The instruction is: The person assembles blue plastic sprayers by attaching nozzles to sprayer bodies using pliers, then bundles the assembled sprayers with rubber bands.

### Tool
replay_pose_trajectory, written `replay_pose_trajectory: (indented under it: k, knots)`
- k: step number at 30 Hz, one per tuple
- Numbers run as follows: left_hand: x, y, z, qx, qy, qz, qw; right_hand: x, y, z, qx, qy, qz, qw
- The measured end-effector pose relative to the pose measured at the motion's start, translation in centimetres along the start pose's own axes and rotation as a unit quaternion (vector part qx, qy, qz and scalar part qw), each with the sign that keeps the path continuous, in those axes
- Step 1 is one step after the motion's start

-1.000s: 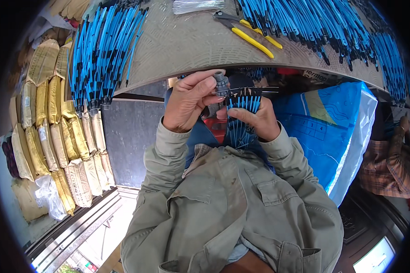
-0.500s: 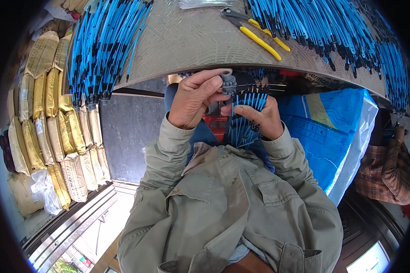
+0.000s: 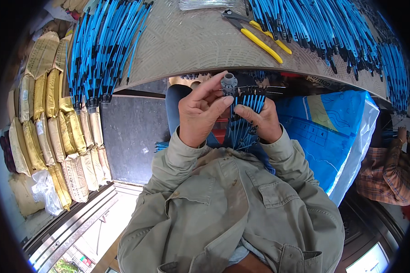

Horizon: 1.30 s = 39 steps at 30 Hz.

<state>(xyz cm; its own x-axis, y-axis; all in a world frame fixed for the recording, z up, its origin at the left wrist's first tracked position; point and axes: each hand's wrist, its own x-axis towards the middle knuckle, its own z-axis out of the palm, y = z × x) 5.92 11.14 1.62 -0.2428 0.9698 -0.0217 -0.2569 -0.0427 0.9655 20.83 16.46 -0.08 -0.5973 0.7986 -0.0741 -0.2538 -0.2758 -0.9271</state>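
My left hand (image 3: pixel 197 113) is closed on a grey plastic fitting (image 3: pixel 229 83) with a round open top, gripped between thumb and fingers. Right beside it, my right hand (image 3: pixel 268 123) grips a row of thin blue rods (image 3: pixel 249 103) with black ends, fanned side by side above my lap. A thin metal wire (image 3: pixel 274 87) runs across the rods' upper ends and reaches the fitting. Whether it passes right through the fitting is hidden by my fingers. Both thumbs are close together, just in front of the table edge.
Cutting pliers (image 3: pixel 262 46) with yellow handles lie on the patterned table (image 3: pixel 187 48). Blue rod bundles (image 3: pixel 107 50) lie left, with more rods (image 3: pixel 314 32) right. A blue sack (image 3: pixel 321 125) stands beside my right arm. Brown packages (image 3: pixel 52 98) stack leftward. Another person's plaid sleeve (image 3: pixel 394 175) shows far right.
My left hand has come lower, toward my body, and its thumb now sits below the fitting. The fitting stands closer to the rods. My right hand has barely moved.
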Motion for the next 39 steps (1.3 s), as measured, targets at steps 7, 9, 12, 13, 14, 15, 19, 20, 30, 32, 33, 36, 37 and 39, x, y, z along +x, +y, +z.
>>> replay_pose_trajectory:
  k: [7, 9, 12, 13, 14, 15, 19, 20, 30, 32, 33, 36, 37, 39]
  knots:
    - [-0.1, 0.3, 0.6, 0.013, -0.014, 0.010, 1.000, 0.0, -0.3, -0.3, -0.004, -0.013, 0.029, 0.999]
    - [0.0, 0.1, 0.6, 0.047, -0.022, 0.043, 0.998, 0.0, -0.1, -0.4, -0.010, -0.024, 0.023, 0.999]
    - [-0.2, 0.4, 0.5, 0.038, -0.030, 0.026, 0.999, 0.0, 0.0, -0.4, -0.020, -0.023, 0.008, 0.999]
    - [-0.2, 0.4, 0.4, 0.033, -0.035, 0.017, 0.999, 0.0, 0.1, -0.4, -0.024, -0.023, 0.001, 0.999]
    - [-0.2, 0.5, 0.4, 0.033, -0.034, 0.016, 0.999, 0.0, 0.1, -0.4, -0.025, -0.023, 0.002, 0.999]
    - [-0.3, 0.5, 0.4, 0.041, -0.039, 0.024, 0.998, 0.0, 0.2, -0.4, -0.034, -0.026, -0.005, 0.999]
    - [-0.3, 0.6, 0.4, 0.058, -0.052, 0.052, 0.996, 0.0, 0.1, -0.6, -0.046, -0.036, -0.006, 0.998]
    - [-0.3, 0.5, 0.4, 0.060, -0.055, 0.065, 0.995, -0.1, 0.0, -0.6, -0.039, -0.039, 0.006, 0.998]
    - [-0.9, 0.8, 0.9, -0.007, -0.017, -0.009, 1.000, -0.6, -0.1, -0.2, -0.004, -0.009, 0.015, 1.000]
    - [-1.0, 0.4, 1.1, -0.035, -0.002, 0.010, 0.999, -0.6, 0.2, -0.2, -0.003, -0.013, 0.004, 1.000]
    - [-1.0, 0.2, 1.2, -0.048, 0.005, 0.020, 0.999, -0.7, 0.3, -0.2, -0.003, -0.014, -0.002, 1.000]
    - [-0.9, 0.3, 1.7, -0.052, 0.032, 0.030, 0.998, -0.5, -0.1, 0.2, -0.020, -0.019, -0.013, 1.000]
    - [-0.9, 0.3, 1.8, -0.053, 0.045, 0.035, 0.997, -0.5, -0.2, 0.4, -0.028, -0.021, -0.019, 0.999]
    - [-0.7, 0.1, 1.7, -0.043, 0.053, 0.046, 0.997, -0.5, -0.7, 0.8, -0.034, -0.019, -0.022, 0.999]
